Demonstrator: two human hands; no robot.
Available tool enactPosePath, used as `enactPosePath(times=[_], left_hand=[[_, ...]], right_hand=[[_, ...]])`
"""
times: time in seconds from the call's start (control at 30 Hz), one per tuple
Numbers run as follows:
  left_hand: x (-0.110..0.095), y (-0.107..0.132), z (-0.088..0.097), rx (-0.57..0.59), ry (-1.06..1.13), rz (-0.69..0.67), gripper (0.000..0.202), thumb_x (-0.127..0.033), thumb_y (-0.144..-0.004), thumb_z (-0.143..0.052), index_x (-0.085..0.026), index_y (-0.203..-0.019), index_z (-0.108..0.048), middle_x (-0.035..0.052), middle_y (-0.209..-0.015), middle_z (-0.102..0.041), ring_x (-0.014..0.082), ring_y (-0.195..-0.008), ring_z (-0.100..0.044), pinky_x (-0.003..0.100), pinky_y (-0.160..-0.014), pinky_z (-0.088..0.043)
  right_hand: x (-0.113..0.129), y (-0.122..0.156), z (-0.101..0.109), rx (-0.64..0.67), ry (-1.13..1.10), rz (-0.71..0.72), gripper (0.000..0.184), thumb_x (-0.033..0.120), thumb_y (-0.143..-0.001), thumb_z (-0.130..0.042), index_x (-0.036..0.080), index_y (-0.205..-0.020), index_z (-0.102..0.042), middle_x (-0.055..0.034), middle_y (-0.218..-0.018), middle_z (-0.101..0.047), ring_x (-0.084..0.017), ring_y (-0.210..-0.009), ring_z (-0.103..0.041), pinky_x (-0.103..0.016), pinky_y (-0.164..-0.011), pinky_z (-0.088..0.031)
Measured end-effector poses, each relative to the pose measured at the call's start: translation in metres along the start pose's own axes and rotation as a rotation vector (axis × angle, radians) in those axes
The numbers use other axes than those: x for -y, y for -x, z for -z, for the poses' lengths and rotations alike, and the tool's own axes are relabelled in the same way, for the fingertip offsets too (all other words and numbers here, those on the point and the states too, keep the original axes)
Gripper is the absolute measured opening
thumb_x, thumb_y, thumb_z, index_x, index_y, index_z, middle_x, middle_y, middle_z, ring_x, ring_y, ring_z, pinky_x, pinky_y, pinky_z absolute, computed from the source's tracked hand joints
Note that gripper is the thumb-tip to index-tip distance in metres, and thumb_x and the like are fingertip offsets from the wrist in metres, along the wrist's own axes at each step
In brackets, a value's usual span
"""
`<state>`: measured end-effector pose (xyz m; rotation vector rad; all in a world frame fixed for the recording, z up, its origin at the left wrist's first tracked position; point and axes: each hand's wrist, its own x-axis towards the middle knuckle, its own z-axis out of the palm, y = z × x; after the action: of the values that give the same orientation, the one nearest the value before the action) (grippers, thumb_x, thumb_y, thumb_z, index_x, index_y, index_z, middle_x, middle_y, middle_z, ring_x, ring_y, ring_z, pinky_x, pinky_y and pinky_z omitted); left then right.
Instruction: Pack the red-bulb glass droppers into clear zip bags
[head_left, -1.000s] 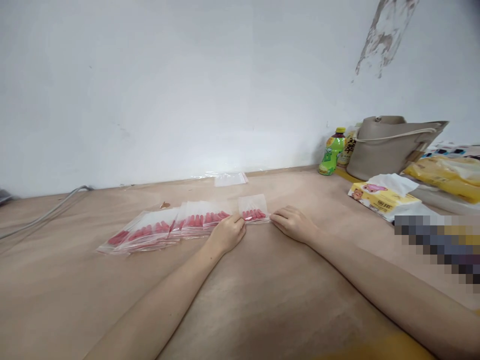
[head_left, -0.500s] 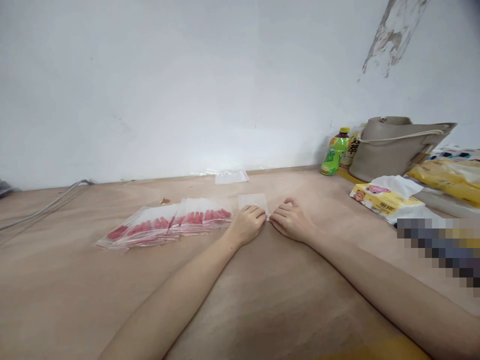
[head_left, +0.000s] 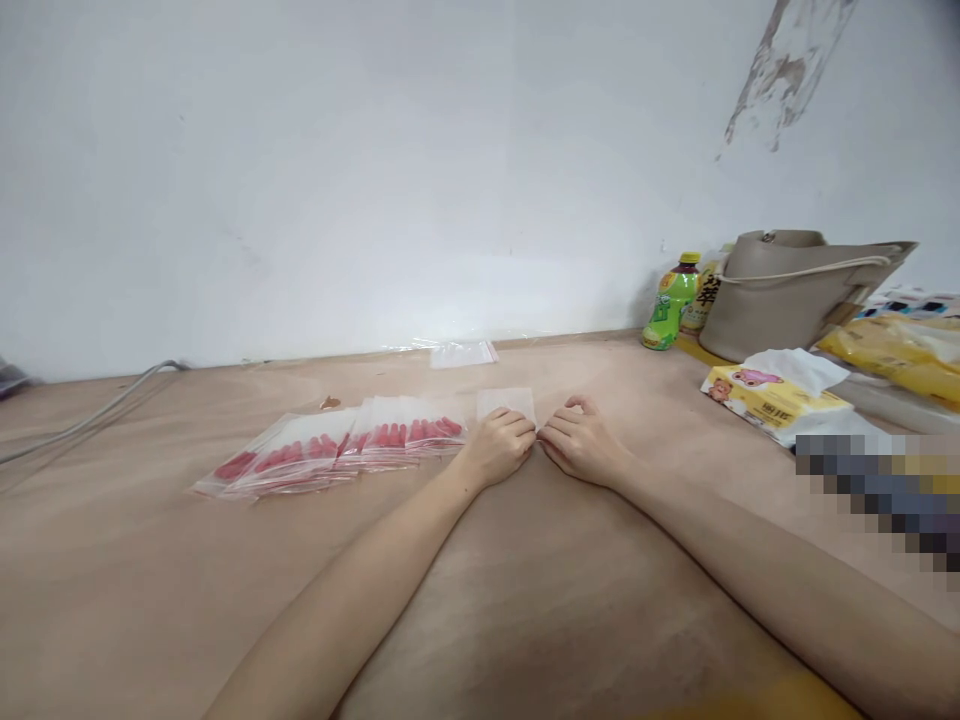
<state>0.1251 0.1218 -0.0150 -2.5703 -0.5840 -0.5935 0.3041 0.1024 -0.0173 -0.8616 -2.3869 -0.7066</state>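
Note:
My left hand [head_left: 501, 446] and my right hand [head_left: 581, 441] meet at the middle of the table, fingertips nearly touching. Both have curled, closed fingers on the near edge of a small clear zip bag [head_left: 504, 401]. The bag's far part lies beyond the left hand's knuckles; its near edge is hidden by the fingers. Left of my left hand, an overlapping row of clear zip bags [head_left: 337, 445] lies flat, with red pieces inside. Farther back, by the wall, rests a stack of clear bags [head_left: 463, 354].
On the right stand a green drink bottle [head_left: 667, 305], a grey-beige handbag [head_left: 780, 295] and a yellow tissue pack [head_left: 776, 397]. Yellow packaging [head_left: 900, 350] lies beyond the tissues. A grey cable [head_left: 105, 415] runs along the left, and a small brown scrap [head_left: 330, 402] lies behind the filled bags.
Hardly anything differs. The fingers of both hands have shifted very slightly at the bag's edge; the other things stay where they were.

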Motion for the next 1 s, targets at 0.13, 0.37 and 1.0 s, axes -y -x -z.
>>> enactPosePath(times=[0.13, 0.37, 1.0], left_hand=[[0.002, 0.002, 0.003, -0.01, -0.03, -0.027, 0.025, -0.012, -0.088, -0.039, -0.014, -0.071, -0.057, 0.0059, -0.074, -0.061, 0.0183, -0.078, -0.056, 0.031, -0.072, -0.042], [0.012, 0.027, 0.018, -0.044, -0.089, -0.044, 0.026, -0.01, -0.09, -0.037, -0.013, -0.076, -0.058, 0.0069, -0.079, -0.063, 0.0187, -0.078, -0.056, 0.031, -0.072, -0.043], [0.01, 0.045, 0.034, 0.016, -0.173, 0.134, 0.014, -0.021, -0.089, -0.047, -0.014, -0.092, -0.058, 0.0079, -0.092, -0.063, 0.0217, -0.095, -0.054, 0.038, -0.09, -0.037]], right_hand=[[0.0, 0.0, 0.002, 0.005, 0.011, 0.0, 0.03, 0.016, -0.085, -0.035, 0.017, -0.065, -0.057, -0.0034, -0.062, -0.057, -0.014, -0.065, -0.046, -0.035, -0.082, -0.027], [-0.007, 0.006, 0.004, -0.007, 0.003, -0.03, 0.026, 0.017, -0.085, -0.037, 0.017, -0.071, -0.059, -0.0043, -0.066, -0.06, -0.014, -0.068, -0.049, -0.037, -0.084, -0.026], [0.007, -0.007, -0.011, 0.028, -0.207, -0.019, 0.031, 0.017, -0.084, -0.042, 0.023, -0.11, -0.058, -0.0052, -0.111, -0.06, -0.019, -0.106, -0.052, -0.035, -0.088, -0.042]])
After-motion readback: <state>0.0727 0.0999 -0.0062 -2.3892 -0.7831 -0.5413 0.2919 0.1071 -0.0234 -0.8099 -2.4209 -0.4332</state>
